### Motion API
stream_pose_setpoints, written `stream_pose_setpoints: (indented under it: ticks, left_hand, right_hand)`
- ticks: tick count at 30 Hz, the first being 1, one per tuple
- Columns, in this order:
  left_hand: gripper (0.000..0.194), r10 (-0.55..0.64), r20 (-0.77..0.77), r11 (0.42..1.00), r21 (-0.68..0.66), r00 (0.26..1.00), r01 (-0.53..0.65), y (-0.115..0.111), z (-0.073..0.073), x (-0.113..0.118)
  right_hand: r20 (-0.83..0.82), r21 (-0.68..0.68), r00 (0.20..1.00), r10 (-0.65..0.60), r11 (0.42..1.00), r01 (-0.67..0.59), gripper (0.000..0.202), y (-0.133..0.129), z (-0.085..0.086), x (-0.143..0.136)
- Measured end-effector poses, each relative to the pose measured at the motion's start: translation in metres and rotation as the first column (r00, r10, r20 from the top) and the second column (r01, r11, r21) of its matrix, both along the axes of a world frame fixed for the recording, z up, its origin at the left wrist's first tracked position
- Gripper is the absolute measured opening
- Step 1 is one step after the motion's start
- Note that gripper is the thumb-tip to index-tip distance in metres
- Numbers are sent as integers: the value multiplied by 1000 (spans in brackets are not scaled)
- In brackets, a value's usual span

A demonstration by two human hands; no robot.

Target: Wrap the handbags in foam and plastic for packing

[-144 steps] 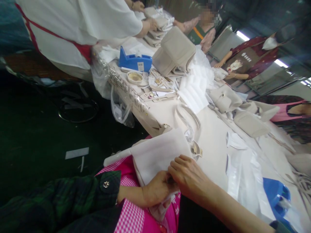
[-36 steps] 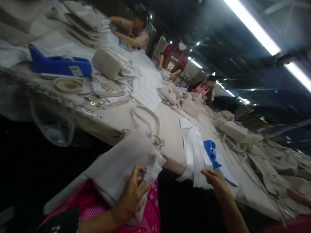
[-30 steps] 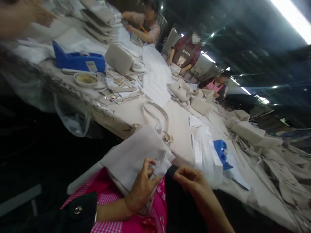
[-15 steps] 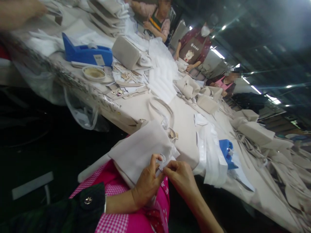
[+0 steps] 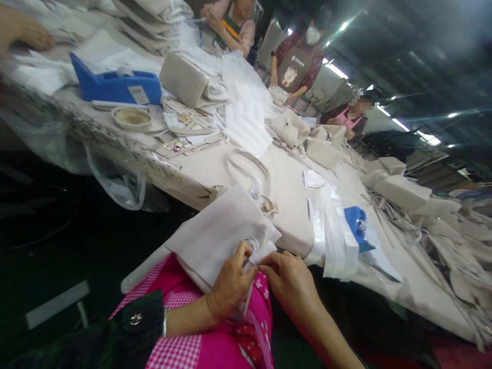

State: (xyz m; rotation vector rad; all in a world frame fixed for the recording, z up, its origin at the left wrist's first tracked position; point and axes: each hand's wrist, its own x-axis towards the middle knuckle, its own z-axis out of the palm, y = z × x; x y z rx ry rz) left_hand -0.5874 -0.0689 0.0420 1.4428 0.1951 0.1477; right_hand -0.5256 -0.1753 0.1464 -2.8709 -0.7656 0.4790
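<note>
A flat white cloth pouch (image 5: 219,233) lies tilted across my lap, partly against the table edge, with beige material under it. My left hand (image 5: 230,279) is closed at the pouch's right side, thumb and forefinger pinching a small white strip (image 5: 263,252). A looped white cord (image 5: 251,243) shows just above the left fingertips. From the other side, my right hand (image 5: 288,279) pinches the same strip, fingertips almost touching the left thumb. Whether the strip is a tag or a cover flap, I cannot tell. A beige strap (image 5: 265,171) curves on the table behind the pouch.
On the left stand a blue tape dispenser (image 5: 115,84) and a round dish (image 5: 131,118); a second blue dispenser (image 5: 357,228) is at right beside white plastic sleeves (image 5: 332,230). Beige bags (image 5: 400,192) crowd the table. Co-workers stand across it; another person's hand (image 5: 28,31) is upper left.
The white strip now shows more clearly between my fingertips. Both hands stay close together at the pouch. The view has shifted slightly, and the other person's hand at upper left has come lower.
</note>
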Motion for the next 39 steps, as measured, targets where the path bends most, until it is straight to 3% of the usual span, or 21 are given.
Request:
stream_pose_setpoints:
  ticks: [3, 6, 12, 19, 23, 27, 29, 33, 37, 39]
  left_hand:
    - [12, -9, 15, 1000, 4, 1000, 8, 0, 2, 0]
    - [12, -18, -7, 1000, 4, 1000, 18, 0, 1, 1]
    - [18, -50, -56, 996, -72, 997, 46, 0, 0, 1]
    - [26, -124, -79, 970, -219, 989, 104, 0, -4, -1]
    - [27, -179, -59, 933, -327, 982, 150, 2, -10, 1]
    - [29, -204, -49, 913, -370, 978, 172, 2, -6, 1]
    - [30, -207, -49, 910, -376, 977, 174, 3, -3, -1]
    - [36, -179, -61, 904, -405, 982, 140, 5, -2, -1]
    - [40, -183, -72, 897, -421, 981, 136, 6, -5, 1]
    - [41, -193, -61, 892, -426, 979, 149, 5, -6, 2]
  right_hand:
    - [-52, 4, 998, -20, 1000, 20, 13, -12, 0, -2]
    - [-121, 128, 988, -98, 985, 113, 22, -27, -6, 1]
    - [-350, 430, 926, -139, 854, 291, 18, -44, -28, 9]
    - [-465, 566, 864, -195, 685, 459, 27, -37, -56, 17]
    - [-452, 606, 871, -192, 651, 457, 30, -29, -64, 16]
    - [-379, 670, 895, -236, 597, 441, 27, -18, -69, 8]
    - [-369, 718, 890, -270, 526, 457, 22, -12, -72, 2]
    - [-514, 779, 827, -229, 278, 562, 21, -4, -79, -8]
    - [-693, 709, 711, -115, 70, 702, 42, -13, -83, -20]
    - [-733, 679, 677, -63, -1, 735, 57, -17, -82, -27]
